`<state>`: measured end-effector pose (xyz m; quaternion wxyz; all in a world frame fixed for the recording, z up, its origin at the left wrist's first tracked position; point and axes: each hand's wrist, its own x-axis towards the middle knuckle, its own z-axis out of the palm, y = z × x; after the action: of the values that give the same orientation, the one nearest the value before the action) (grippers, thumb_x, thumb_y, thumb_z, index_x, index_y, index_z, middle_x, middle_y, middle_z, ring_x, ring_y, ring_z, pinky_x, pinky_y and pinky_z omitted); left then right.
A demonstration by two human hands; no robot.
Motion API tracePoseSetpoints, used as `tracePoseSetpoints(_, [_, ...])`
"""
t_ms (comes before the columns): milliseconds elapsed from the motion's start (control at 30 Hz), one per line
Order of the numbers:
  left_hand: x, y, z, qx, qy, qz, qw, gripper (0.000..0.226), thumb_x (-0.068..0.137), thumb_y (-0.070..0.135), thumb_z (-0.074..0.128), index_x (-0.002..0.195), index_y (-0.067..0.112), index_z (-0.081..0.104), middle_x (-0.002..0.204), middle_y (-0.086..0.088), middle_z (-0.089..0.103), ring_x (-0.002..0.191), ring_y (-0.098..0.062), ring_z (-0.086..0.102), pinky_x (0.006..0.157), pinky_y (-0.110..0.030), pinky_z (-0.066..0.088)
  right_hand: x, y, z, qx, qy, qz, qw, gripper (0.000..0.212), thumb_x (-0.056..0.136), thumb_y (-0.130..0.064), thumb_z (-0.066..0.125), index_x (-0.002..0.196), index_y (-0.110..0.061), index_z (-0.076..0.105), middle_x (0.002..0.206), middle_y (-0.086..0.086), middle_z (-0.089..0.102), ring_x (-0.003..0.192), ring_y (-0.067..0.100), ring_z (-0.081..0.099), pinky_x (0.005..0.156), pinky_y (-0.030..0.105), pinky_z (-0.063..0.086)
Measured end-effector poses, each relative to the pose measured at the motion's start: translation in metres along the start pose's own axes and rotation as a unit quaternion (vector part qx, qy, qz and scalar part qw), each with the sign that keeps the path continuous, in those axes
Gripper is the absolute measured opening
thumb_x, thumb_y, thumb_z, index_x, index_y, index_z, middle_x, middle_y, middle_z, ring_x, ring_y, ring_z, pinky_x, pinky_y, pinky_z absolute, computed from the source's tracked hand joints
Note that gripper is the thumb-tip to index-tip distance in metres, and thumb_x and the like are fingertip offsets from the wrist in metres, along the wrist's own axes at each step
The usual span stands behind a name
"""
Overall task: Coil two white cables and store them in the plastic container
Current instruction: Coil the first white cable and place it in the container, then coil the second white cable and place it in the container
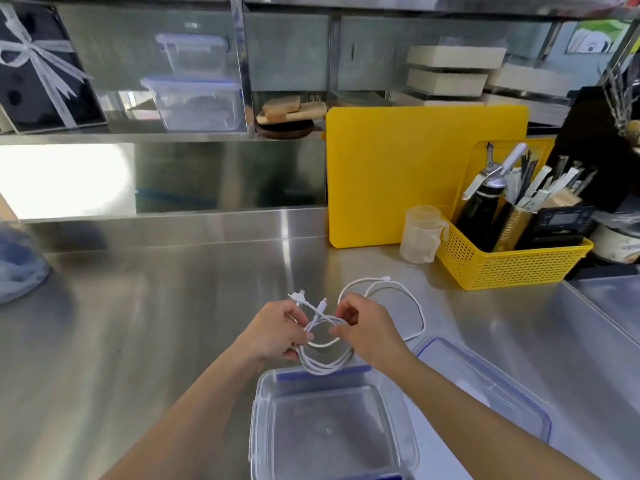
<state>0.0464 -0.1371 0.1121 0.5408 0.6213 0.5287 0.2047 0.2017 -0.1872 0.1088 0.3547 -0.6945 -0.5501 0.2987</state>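
Both hands, left, right, gripping white cable loops, perhaps two, above open plastic container

Both bare forearms reach forward and converge, the left hand and right hand close together, fingers curled in a pinch, thumbs facing each other.
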Motion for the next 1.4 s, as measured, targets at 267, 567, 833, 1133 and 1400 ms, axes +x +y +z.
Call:
tracePoseSetpoints(267, [-0.030,-0.034,0.018,0.363,0.074,0.051,0.927,0.011,0.080,0.012,0.050,0.087,0.020,0.054,0.096,-0.005,0.068,0.089,-0.029,0.062,0.074,-0.033,0.047,-0.026,0.017,0.031,-0.070,-0.043,0.015,0.996,0.011,0.076,-0.007,0.067,0.076,-0.007,0.057,0.072,0.006,0.058,0.065,0.020,0.050,0.067,0.038,0.049])
tracePoseSetpoints(567, [-0.051,-0.073,0.042,0.613,0.039,0.080,0.785,0.036,0.088,0.005,0.040,0.123,0.011,0.048,0.118,-0.009,0.063,0.108,-0.029,0.058,0.087,-0.034,0.042,-0.048,0.035,0.064,-0.172,-0.112,0.044,0.978,0.009,0.086,-0.015,0.058,0.094,-0.012,0.060,0.096,0.009,0.067,0.084,0.022,0.060,0.077,0.032,0.050])
tracePoseSetpoints(833, [-0.047,-0.087,0.047,0.714,-0.008,0.119,0.690,0.034,0.092,0.002,0.033,0.124,0.001,0.047,0.119,-0.019,0.062,0.112,-0.035,0.054,0.109,-0.040,0.020,-0.041,0.053,0.092,-0.218,-0.118,0.058,0.967,0.013,0.088,-0.012,0.054,0.101,-0.012,0.059,0.105,0.011,0.065,0.093,0.026,0.061,0.087,0.036,0.051])
tracePoseSetpoints(1133, [-0.038,-0.071,0.032,0.713,-0.115,0.093,0.686,0.029,0.093,0.014,0.043,0.118,0.009,0.057,0.124,-0.011,0.060,0.116,-0.029,0.054,0.097,-0.034,0.040,-0.032,0.032,0.068,-0.325,-0.269,-0.007,0.907,0.032,0.083,-0.025,0.057,0.113,-0.016,0.056,0.115,0.007,0.063,0.100,0.027,0.060,0.087,0.042,0.051])
tracePoseSetpoints(1400, [-0.014,-0.002,0.007,0.613,-0.038,0.091,0.784,0.028,0.094,0.030,0.042,0.112,0.013,0.056,0.117,-0.010,0.062,0.106,-0.031,0.060,0.075,-0.033,0.042,-0.002,-0.007,0.019,-0.321,-0.247,-0.062,0.912,0.030,0.085,-0.035,0.055,0.107,-0.015,0.054,0.105,0.010,0.062,0.082,0.026,0.051,0.072,0.033,0.043])
